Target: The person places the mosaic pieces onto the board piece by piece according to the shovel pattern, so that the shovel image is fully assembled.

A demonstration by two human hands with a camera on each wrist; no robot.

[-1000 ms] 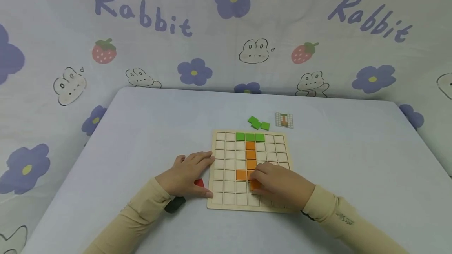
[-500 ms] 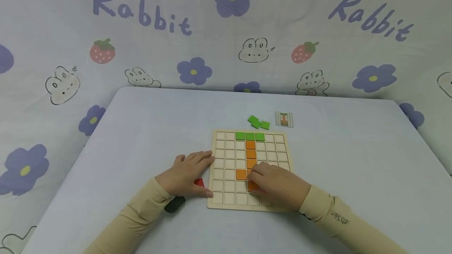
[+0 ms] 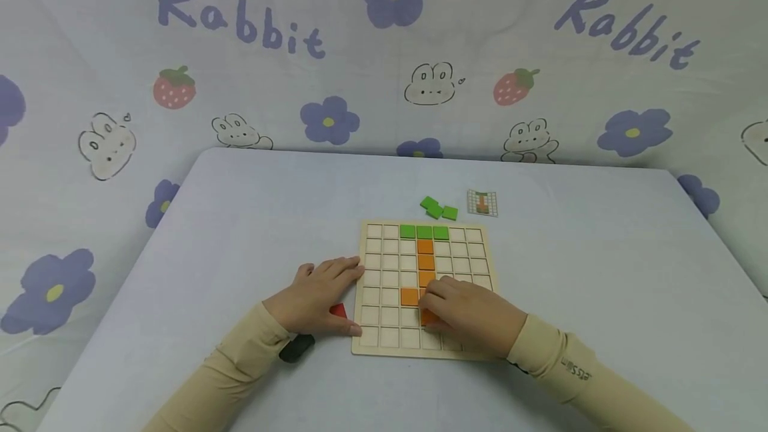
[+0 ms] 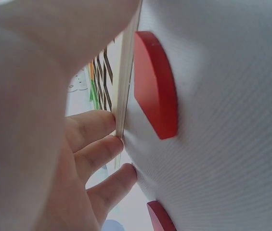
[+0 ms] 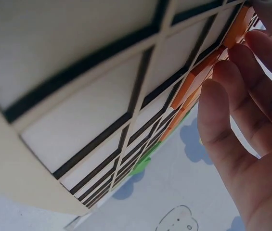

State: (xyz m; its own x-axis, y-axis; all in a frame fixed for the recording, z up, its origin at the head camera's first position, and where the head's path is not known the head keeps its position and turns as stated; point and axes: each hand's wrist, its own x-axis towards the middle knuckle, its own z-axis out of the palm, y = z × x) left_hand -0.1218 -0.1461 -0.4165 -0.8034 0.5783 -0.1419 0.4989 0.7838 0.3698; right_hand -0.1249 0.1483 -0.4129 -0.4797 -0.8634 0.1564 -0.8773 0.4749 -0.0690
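A pale wooden grid board (image 3: pixel 390 337) lies on the table, with green tiles (image 3: pixel 424 233) in its far row and a column of orange tiles (image 3: pixel 426 263) running toward the person. My right hand (image 3: pixel 474 312) is over the near end of that column, thumb and fingertips pinching an orange tile (image 3: pixel 429 318) at its grid cell. In the right wrist view the fingers (image 5: pixel 217 106) bend close to the orange pieces. My left hand (image 3: pixel 318 299) rests spread at the board's left edge, its fingertips against that edge in the left wrist view. Red pieces (image 4: pixel 157 86) lie on the cloth below it.
Loose green tiles (image 3: pixel 435 209) lie beyond the board's far edge, beside a small pattern card (image 3: pixel 483 203). A dark object (image 3: pixel 297 348) lies by the left wrist. A printed cloth (image 3: pixel 258 99) hangs behind the table.
The right hand has shifted slightly left with the orange tile, which now sits flatter in line with the column. The left hand has stayed in place.
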